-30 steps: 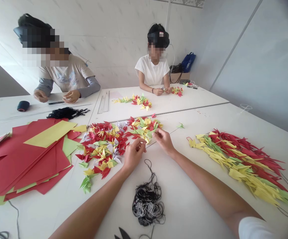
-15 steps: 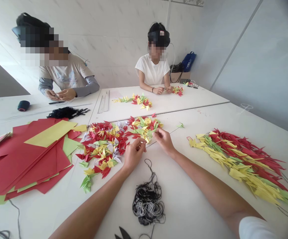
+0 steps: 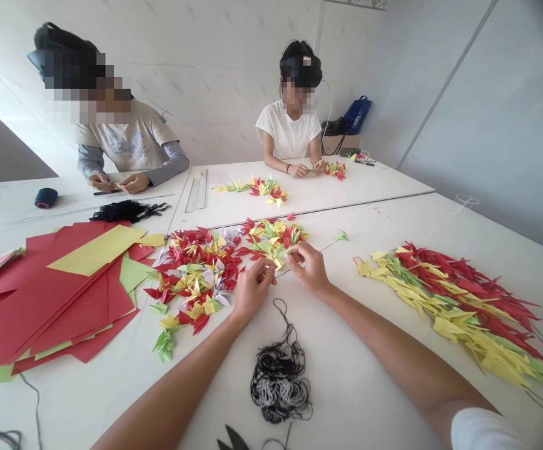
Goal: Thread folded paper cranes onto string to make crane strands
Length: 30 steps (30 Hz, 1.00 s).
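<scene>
Over the table's middle, my right hand (image 3: 309, 269) is closed, its thumb and fingertips pinching what looks like a green folded paper crane (image 3: 280, 255). Close to its left is my left hand (image 3: 254, 284), fingers curled together; whatever it grips, if anything, is hidden. Just past both hands lies a small heap of red, yellow and green paper cranes (image 3: 271, 232). A larger pile of paper cranes (image 3: 191, 265), some pale lilac, spreads left of my left hand. Below my hands, between the forearms, sits a tangle of black and grey cord (image 3: 281, 381) with a loop at its top.
Stacked coloured paper sheets (image 3: 65, 294) cover the left side. Strung paper cranes (image 3: 454, 306) lie at right. Dark scissor-like blades (image 3: 234, 439) show at the bottom edge. Black threads (image 3: 128, 211) and a thread spool (image 3: 46, 198) lie further back. Two people sit across the table.
My hands stay nearly in place; the right fingers shift slightly. Across at left, the person's hands have moved a little apart. The whole view has shifted very slightly.
</scene>
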### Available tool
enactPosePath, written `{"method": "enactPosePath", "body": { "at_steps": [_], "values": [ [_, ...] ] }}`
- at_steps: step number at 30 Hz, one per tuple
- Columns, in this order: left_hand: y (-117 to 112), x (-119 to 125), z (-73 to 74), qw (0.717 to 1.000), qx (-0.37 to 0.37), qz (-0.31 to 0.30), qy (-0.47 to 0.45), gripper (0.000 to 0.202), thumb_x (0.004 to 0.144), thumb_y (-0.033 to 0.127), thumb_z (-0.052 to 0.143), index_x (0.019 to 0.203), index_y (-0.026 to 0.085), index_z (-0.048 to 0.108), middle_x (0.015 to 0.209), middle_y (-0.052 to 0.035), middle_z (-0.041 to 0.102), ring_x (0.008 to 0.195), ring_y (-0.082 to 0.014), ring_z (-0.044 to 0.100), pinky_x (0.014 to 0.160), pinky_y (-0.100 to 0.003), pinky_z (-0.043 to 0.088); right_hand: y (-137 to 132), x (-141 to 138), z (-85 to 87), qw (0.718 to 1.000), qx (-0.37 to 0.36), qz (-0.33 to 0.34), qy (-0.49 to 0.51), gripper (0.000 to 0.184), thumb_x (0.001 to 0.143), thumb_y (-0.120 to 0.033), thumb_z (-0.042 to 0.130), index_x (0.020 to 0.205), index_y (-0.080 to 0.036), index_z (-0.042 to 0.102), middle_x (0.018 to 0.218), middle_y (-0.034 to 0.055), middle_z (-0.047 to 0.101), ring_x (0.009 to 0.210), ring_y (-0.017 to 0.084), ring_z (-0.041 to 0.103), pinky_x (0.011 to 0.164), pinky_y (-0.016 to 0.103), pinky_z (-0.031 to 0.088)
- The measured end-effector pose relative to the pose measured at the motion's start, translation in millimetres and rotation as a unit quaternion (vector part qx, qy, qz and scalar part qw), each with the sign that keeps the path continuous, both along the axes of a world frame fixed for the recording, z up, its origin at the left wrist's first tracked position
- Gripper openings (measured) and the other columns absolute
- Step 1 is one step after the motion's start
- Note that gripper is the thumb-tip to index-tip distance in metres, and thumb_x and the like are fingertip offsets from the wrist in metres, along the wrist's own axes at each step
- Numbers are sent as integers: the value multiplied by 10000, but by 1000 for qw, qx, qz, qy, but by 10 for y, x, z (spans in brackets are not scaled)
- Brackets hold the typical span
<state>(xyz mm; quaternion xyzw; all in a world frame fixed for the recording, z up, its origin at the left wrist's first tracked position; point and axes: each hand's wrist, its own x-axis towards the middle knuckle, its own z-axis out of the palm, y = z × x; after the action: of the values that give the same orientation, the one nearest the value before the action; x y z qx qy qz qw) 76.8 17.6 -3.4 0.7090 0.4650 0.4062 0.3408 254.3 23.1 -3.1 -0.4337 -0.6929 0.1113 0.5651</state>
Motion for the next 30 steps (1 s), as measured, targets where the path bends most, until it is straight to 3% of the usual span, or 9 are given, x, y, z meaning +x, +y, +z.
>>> {"method": "enactPosePath", "body": {
  "at_steps": [5,10,22,26,30],
  "values": [
    [9,-8,-7,1000,-3,-4,-20,131,938,301,503,947,208,596,683,30,668,442,-84,488,483,-201,390,-14,5,-35,986,106,-10,-128,140,965,-223,537,838,-220,595,687,11,564,666,165,513,652,300,443],
    [-4,1,11,999,-18,-16,-45,137,950,326,508,968,209,578,823,-1,729,446,-79,532,481,-206,426,-16,23,-39,977,157,-24,-141,106,950,-171,569,860,-219,598,691,11,589,647,164,511,640,294,449],
    [-10,4,11,998,-11,-17,-59,115,953,327,505,990,219,522,908,-6,743,458,-80,585,493,-208,456,-45,-2,-13,972,161,-7,-169,100,949,-164,573,869,-215,606,705,18,608,670,166,533,651,287,467],
    [-12,10,19,997,-32,-18,-64,208,921,322,545,1100,234,489,831,23,710,486,-103,632,505,-207,471,-33,1,-34,972,139,11,-188,134,970,-200,550,848,-213,605,705,21,588,677,169,523,661,294,459],
    [-14,11,16,998,-32,-18,-57,185,924,355,551,1047,224,505,753,25,696,495,-123,648,512,-215,481,-36,31,-31,976,111,48,-181,158,989,-289,518,889,-217,616,727,30,591,698,181,532,692,317,468]
  ]
}}
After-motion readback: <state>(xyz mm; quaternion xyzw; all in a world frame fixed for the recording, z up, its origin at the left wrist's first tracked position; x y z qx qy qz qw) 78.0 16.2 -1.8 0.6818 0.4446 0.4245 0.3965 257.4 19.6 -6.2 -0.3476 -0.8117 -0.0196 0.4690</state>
